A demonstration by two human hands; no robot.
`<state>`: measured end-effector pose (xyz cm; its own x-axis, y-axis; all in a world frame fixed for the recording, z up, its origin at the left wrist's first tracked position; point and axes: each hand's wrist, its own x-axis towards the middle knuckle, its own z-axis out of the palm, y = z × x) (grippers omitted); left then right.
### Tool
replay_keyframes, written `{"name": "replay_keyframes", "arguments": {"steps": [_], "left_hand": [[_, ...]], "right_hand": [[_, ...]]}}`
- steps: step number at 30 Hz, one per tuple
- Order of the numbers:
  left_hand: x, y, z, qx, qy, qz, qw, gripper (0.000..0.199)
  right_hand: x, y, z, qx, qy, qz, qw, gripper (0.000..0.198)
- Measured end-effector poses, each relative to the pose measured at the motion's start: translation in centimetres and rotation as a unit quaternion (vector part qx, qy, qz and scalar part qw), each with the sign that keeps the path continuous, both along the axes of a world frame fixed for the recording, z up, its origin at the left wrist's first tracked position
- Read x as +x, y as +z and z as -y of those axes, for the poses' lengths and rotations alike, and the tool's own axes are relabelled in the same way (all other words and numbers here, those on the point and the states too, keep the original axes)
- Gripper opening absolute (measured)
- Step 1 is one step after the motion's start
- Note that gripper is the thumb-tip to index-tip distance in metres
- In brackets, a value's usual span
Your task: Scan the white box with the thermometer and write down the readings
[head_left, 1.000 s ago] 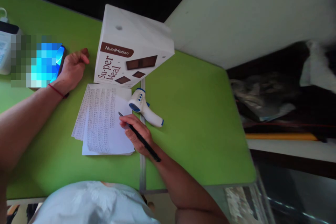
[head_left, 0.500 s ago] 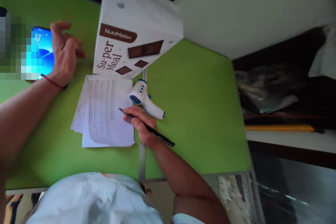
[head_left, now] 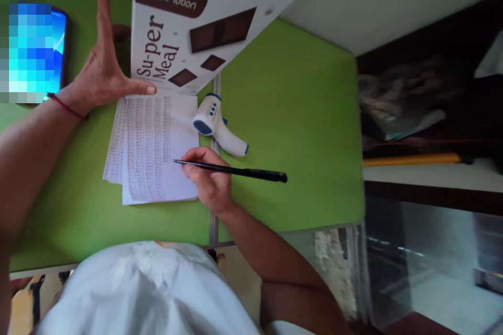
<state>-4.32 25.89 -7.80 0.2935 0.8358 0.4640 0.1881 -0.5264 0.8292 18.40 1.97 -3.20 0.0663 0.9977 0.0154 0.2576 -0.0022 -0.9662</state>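
My right hand (head_left: 210,178) is closed around a black pen (head_left: 251,171); its tip is over the top sheet of paper (head_left: 183,178), beside columns of small handwritten marks. A second written sheet (head_left: 113,157) lies partly under it, turned a little. My left hand (head_left: 104,70) is open at the lower left corner of a white "Super Meal" box (head_left: 165,26). Its thumb lies across the bottom of the box's front, its index finger is stretched away, and the other fingers are partly hidden by the box's left side.
A white and blue infrared thermometer (head_left: 220,125) lies right of the sheets, across the table's metal seam. At far left is a lit phone (head_left: 58,47), partly pixelated. The green table (head_left: 298,131) ends at the right near dark shelving with a plastic bag (head_left: 396,110).
My left hand has moved from beside the phone to the box's corner, with thumb and fingers spread. The pen has tilted flatter in my right hand. The view has shifted.
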Motion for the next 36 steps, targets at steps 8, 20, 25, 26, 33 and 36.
{"name": "replay_keyframes", "arguments": {"steps": [8,20,25,26,33,36], "left_hand": [[0.8,2.2,1.1,0.013,-0.095,-0.125,0.988,0.149],[0.9,2.3,0.7,-0.029,-0.100,-0.159,0.982,0.153],[1.1,2.7,0.9,-0.069,-0.080,-0.108,0.988,0.142],[1.1,2.5,0.8,-0.061,-0.083,-0.108,0.989,0.143],[0.8,2.0,0.7,-0.001,-0.119,-0.103,0.987,0.150],[1.2,2.9,1.2,-0.009,-0.119,-0.095,0.988,0.149]], "right_hand": [[-0.8,-1.3,0.6,0.124,0.009,0.100,0.987,0.014],[-0.8,-1.6,0.5,0.150,0.034,0.133,0.979,0.017],[-0.9,-1.6,0.4,0.132,0.039,0.146,0.980,0.017],[-0.9,-1.6,0.4,0.128,0.039,0.146,0.980,0.016],[-0.9,-1.5,0.4,0.140,0.040,0.171,0.974,0.019],[-0.9,-1.4,0.3,0.146,0.045,0.169,0.974,0.019]]}}
